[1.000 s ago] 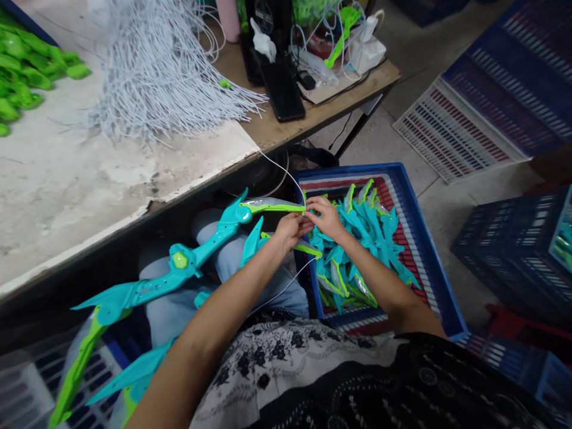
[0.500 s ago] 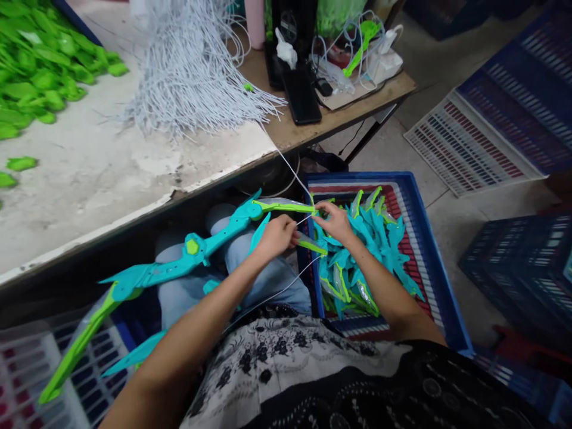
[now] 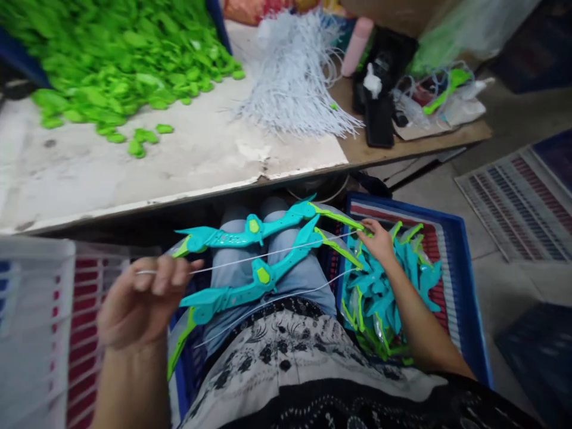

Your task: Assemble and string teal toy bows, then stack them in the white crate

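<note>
Two teal and green toy bows lie across my lap, the farther toy bow (image 3: 236,237) and the nearer toy bow (image 3: 286,262). A white string (image 3: 268,254) runs taut over them from one hand to the other. My left hand (image 3: 138,298) is closed on the string at the left, its end sticking out past the fingers. At the right, my right hand (image 3: 376,240) pinches the green tip of the farther bow, where the string meets it. A second white string (image 3: 295,292) hangs slack from the nearer bow's right tip.
A blue-rimmed crate (image 3: 469,286) full of similar bows stands at my right. On the table (image 3: 179,161) are a heap of green parts (image 3: 134,71), a bundle of white strings (image 3: 295,77) and a black phone (image 3: 379,122). A pale plastic crate (image 3: 36,310) sits at left.
My left hand has moved far left from beside the right hand, drawing the string out along the bows. My right hand stays at the bow tip. The view has swung left.
</note>
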Action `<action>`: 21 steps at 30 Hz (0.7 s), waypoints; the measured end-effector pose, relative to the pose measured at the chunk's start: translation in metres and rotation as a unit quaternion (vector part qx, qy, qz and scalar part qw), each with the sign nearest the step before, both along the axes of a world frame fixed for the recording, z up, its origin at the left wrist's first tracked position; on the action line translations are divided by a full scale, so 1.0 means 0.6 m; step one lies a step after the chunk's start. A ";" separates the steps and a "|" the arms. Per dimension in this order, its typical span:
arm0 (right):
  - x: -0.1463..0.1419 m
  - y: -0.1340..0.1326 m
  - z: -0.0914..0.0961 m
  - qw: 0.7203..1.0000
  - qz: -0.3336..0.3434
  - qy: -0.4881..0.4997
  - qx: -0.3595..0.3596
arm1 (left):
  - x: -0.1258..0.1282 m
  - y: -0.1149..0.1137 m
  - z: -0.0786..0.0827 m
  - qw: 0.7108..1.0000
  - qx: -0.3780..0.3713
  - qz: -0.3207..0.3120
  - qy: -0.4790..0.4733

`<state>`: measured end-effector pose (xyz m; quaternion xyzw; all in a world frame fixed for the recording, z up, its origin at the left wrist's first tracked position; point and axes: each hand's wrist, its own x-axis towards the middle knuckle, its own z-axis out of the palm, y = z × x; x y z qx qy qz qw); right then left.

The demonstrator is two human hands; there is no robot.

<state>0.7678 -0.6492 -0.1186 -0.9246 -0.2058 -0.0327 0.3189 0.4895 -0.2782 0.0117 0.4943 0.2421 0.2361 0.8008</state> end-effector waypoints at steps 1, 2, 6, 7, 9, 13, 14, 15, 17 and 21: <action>-0.003 0.023 0.011 0.999 0.008 -0.051 -0.013 | 0.002 -0.016 -0.005 1.000 -0.016 0.013 -0.012; -0.007 0.055 0.022 0.995 0.019 -0.093 -0.016 | 0.005 -0.031 -0.011 0.999 -0.026 0.019 -0.014; -0.063 0.244 0.046 0.963 0.235 -0.131 -0.011 | 0.015 -0.078 -0.041 0.998 -0.044 -0.008 0.041; -0.086 0.297 0.045 0.937 0.322 -0.132 -0.030 | 0.017 -0.085 -0.047 0.997 -0.054 -0.026 0.054; -0.134 0.391 0.042 0.877 0.451 -0.134 -0.101 | 0.021 -0.093 -0.054 0.994 -0.072 -0.058 0.061; -0.181 0.495 0.047 0.797 0.543 -0.082 -0.252 | 0.036 -0.095 -0.051 0.990 -0.117 -0.071 0.030; -0.175 0.504 0.052 0.788 0.553 -0.050 -0.267 | 0.039 -0.094 -0.048 0.989 -0.128 -0.067 0.022; -0.162 0.509 0.058 0.781 0.565 -0.015 -0.267 | 0.042 -0.093 -0.046 0.989 -0.135 -0.060 0.016; -0.122 0.513 0.068 0.768 0.594 0.055 -0.234 | 0.045 -0.086 -0.043 0.990 -0.137 -0.035 0.013; -0.047 0.513 0.068 0.776 0.594 0.142 -0.158 | 0.031 -0.038 -0.049 0.989 -0.082 0.115 0.035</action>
